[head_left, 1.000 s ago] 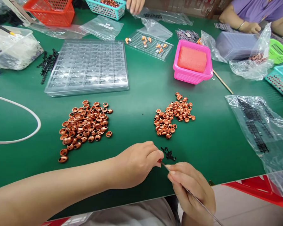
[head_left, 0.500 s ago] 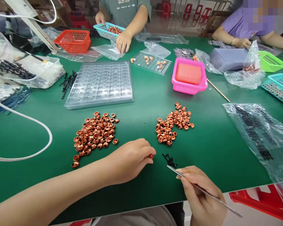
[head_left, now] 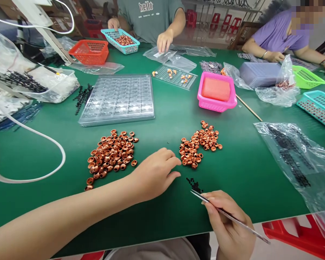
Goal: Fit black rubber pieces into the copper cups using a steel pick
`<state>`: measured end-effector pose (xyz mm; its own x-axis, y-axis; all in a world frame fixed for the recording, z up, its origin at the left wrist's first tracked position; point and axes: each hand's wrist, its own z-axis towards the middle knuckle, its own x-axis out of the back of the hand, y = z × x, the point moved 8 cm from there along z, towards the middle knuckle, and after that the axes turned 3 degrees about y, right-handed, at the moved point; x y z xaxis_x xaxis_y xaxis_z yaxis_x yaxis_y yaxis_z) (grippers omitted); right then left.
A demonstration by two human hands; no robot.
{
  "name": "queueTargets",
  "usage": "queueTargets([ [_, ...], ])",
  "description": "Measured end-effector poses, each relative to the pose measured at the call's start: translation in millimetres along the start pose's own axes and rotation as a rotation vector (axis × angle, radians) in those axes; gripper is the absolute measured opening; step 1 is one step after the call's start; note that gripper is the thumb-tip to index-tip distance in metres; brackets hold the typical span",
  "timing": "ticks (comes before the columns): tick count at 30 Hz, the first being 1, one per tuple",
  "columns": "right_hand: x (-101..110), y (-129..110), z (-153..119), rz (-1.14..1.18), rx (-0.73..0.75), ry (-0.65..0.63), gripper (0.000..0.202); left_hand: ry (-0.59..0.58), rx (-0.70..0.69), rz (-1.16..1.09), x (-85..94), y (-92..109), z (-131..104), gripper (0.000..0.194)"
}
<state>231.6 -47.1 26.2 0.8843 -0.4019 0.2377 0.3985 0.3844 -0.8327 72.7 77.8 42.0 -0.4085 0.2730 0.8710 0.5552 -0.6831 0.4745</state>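
My left hand (head_left: 158, 171) hovers over the green table beside the near left edge of the right-hand pile of copper-coloured bead cups (head_left: 191, 151). Its thumb and forefinger are apart, with nothing visible between them. In my right hand (head_left: 230, 220) is a pair of metal tweezers (head_left: 233, 217), pointing left. The tweezer tips are close to a small heap of tiny black pieces (head_left: 195, 186). A larger pile of similar copper-coloured cups (head_left: 112, 153) lies left of my left hand, some showing dark holes.
Beyond the piles lie a stack of clear compartment trays (head_left: 119, 97) and a pink basket (head_left: 218, 104) with a red block. A plastic bag of black parts (head_left: 292, 155) is at right. Across the table, a co-worker's hand (head_left: 164, 40) touches a clear bag; another person sits at right.
My left thumb and forefinger have parted, and the reddish copper piece between them is no longer there. The co-worker opposite has shifted a hand and the blue basket. My tweezers stay by the black pieces.
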Motion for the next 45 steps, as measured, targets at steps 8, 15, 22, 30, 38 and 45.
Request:
queueTargets([
  [8, 0, 3, -1, -0.031, -0.060, 0.023, 0.027, 0.133, 0.005, -0.077, -23.4, -8, 22, 0.013],
  [15, 20, 9, -2, 0.027, -0.171, 0.211, 0.019, 0.102, -0.057, -0.220, -13.6, 15, -8, 0.010],
  [22, 24, 13, 6, -0.150, -0.190, 0.094, 0.014, 0.126, -0.104, -0.307, -24.6, 18, -24, 0.013],
  [30, 20, 14, 10, -0.169, -0.157, 0.047, 0.017, 0.149, -0.153, -0.452, -24.6, 12, -17, 0.015],
  [38, 17, 14, 6, -0.209, -0.146, 0.020, 0.019, 0.106, -0.129, -0.476, -25.5, 17, -20, 0.020],
  [45, 15, 15, 5, -0.240, -0.162, 0.016, 0.019, 0.093, -0.109, -0.508, -24.2, 15, -19, 0.021],
])
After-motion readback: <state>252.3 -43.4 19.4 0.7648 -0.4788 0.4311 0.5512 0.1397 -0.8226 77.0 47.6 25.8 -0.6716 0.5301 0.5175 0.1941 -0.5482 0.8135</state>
